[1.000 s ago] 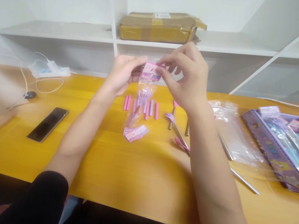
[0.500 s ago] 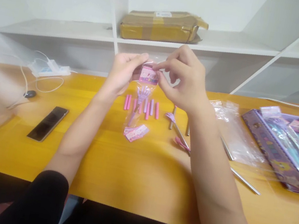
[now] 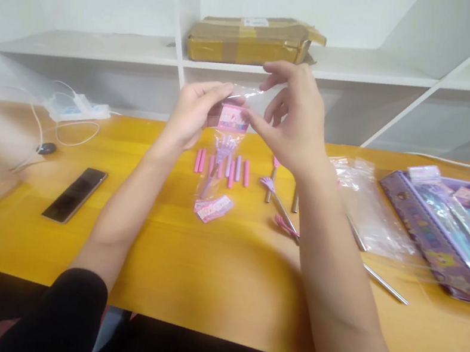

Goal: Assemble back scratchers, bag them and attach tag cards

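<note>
My left hand point(image 3: 192, 112) is closed on a clear plastic bag point(image 3: 246, 93) and holds it upright by its top. Inside the bag are a pink printed card point(image 3: 233, 118) and, below it, a purple hand-shaped back scratcher point(image 3: 224, 148). My right hand point(image 3: 296, 120) has its fingers apart, the index finger raised and the thumb tip at the card's right edge. Behind and under the bag lie several pink and purple tubes point(image 3: 246, 173) and a small pile of printed cards point(image 3: 213, 208). Beside my right forearm are a purple back scratcher point(image 3: 267, 184) and a pink back scratcher point(image 3: 285, 226), partly hidden.
Clear plastic bags point(image 3: 383, 226) and metal rods point(image 3: 386, 284) lie to the right, near a purple box point(image 3: 433, 235) of packed items. A phone point(image 3: 74, 195) and a power strip point(image 3: 83, 108) are on the left. A taped carton point(image 3: 249, 45) sits on the shelf.
The card sits slightly lower and flatter in the bag. My right index finger has lifted away from the bag's top, and that hand has spread. My left hand keeps its hold.
</note>
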Demonstrator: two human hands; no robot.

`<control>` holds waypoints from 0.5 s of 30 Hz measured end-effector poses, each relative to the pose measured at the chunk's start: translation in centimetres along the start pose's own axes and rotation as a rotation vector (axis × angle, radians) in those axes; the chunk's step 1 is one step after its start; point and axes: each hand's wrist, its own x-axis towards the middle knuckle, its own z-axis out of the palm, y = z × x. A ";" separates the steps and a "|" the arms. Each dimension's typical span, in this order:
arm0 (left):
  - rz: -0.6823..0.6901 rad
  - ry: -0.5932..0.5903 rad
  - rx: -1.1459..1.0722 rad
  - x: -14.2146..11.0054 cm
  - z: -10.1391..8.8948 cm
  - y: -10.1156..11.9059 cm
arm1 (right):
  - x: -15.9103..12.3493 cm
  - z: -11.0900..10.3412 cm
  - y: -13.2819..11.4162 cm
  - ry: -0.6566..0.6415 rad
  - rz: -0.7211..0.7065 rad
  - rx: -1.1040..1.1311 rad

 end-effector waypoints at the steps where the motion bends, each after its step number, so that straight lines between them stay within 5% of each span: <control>1: 0.004 -0.003 -0.002 0.0 0.0 -0.1 | 0.0 0.0 0.1 0.001 0.001 0.006; 15: 0.018 -0.050 0.035 0.3 -0.9 -0.4 | 0.2 -0.1 -0.6 -0.106 -0.023 -0.014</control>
